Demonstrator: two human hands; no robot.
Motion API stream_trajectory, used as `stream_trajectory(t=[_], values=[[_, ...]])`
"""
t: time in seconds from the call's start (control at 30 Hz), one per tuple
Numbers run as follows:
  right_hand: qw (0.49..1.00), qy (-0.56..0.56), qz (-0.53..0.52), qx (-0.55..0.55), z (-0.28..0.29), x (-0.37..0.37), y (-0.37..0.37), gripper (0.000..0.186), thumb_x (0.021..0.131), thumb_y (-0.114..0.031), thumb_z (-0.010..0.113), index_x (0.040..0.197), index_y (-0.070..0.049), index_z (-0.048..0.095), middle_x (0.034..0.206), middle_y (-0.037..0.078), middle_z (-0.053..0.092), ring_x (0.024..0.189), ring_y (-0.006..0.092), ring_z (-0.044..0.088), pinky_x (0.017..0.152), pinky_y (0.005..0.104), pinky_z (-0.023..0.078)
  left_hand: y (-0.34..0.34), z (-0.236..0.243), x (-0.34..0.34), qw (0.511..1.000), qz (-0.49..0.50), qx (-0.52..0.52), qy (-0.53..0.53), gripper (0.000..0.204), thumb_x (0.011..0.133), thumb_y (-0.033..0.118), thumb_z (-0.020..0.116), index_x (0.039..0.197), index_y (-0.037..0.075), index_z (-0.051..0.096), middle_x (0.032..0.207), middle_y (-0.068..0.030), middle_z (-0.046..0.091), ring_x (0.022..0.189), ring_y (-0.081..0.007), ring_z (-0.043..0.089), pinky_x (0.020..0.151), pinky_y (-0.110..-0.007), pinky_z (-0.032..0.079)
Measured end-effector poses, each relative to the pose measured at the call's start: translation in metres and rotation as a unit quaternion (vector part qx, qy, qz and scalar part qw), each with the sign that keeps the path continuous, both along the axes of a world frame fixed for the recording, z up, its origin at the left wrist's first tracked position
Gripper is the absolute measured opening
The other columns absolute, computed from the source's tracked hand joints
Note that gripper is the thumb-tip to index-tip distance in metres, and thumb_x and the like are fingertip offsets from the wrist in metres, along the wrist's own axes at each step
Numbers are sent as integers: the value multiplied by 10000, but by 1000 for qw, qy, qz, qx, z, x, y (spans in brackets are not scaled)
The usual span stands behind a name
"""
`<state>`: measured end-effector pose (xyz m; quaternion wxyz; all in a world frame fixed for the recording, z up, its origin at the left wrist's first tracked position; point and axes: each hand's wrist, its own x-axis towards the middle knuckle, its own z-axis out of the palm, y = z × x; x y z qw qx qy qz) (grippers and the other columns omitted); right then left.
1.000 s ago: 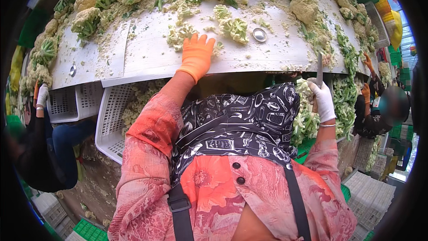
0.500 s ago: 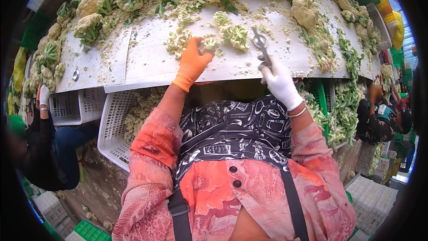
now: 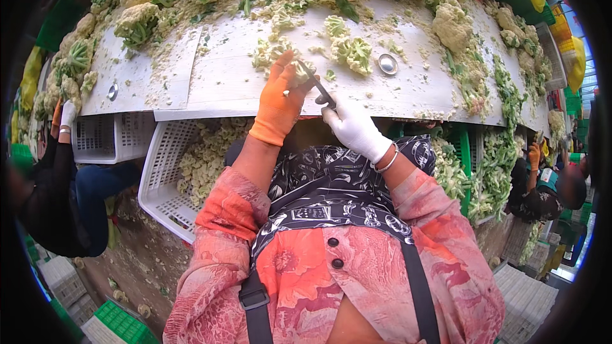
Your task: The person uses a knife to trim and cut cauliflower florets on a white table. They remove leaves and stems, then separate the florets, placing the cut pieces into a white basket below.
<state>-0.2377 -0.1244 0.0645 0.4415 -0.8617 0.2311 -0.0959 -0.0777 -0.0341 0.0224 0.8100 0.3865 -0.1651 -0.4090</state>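
Observation:
A small pale cauliflower floret [image 3: 302, 75] is pinched in my left hand [image 3: 276, 109], which wears an orange glove, just above the white tabletop [image 3: 223, 92]. My right hand [image 3: 358, 129], gloved in white, is closed around the dark handle of a knife [image 3: 324, 92]. The narrow blade points up and left and meets the floret beside my left fingers; how deep it goes cannot be made out. Beyond the hands lie more cut florets [image 3: 352, 55]. A round metal piece [image 3: 387, 64] lies flat to the right of them.
Whole cauliflowers [image 3: 452, 27] and trimmings line the table's far side. Below its near edge, a white basket [image 3: 167, 181] holds florets, and trimmed leaves [image 3: 494, 169] hang at the right. Other people work at left [image 3: 60, 197] and right [image 3: 549, 185].
My right hand has swung left with the knife, bringing the blade from near the round metal piece to the floret. My left hand still holds the floret, now turned upward. The view shifted slightly.

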Motion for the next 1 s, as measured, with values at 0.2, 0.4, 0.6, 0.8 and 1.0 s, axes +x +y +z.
stream_trajectory(t=[0.2,0.4,0.6,0.8,1.0], values=[[999,-9,-5,-34,-13,5,5,238,953,-125,558,1159,-22,617,905,217,684,855,377,678,786,433,527,-2,-11,3,996,3,70,-55,379,1082,294,494,1371,48,508,1197,-124,618,1099,-289,602,996,-435,489],[998,32,5,-51,-20,10,5,228,943,-106,551,1141,-13,615,898,232,685,876,410,666,794,464,520,-1,-8,-5,993,-3,4,121,350,1070,237,529,1341,16,508,1220,-119,603,1120,-309,627,984,-417,515],[997,53,25,40,-32,16,1,209,978,-188,520,961,-7,625,722,161,645,657,296,645,671,421,528,0,-4,-7,989,7,103,101,353,1047,132,548,1358,-17,472,1159,-141,602,1146,-329,641,962,-420,568],[808,172,13,564,0,23,-15,200,1031,-267,527,938,-96,571,611,-44,450,463,54,408,412,204,334,-2,-17,-3,981,25,97,166,416,1004,85,558,1400,0,466,1146,-221,617,1110,-364,644,964,-464,559],[642,85,51,760,-23,21,-25,173,1041,-228,548,1134,-84,566,679,-57,448,475,44,351,422,212,312,6,-18,14,980,40,56,189,432,924,9,561,1354,35,538,1175,-201,618,1088,-361,641,971,-499,543]])
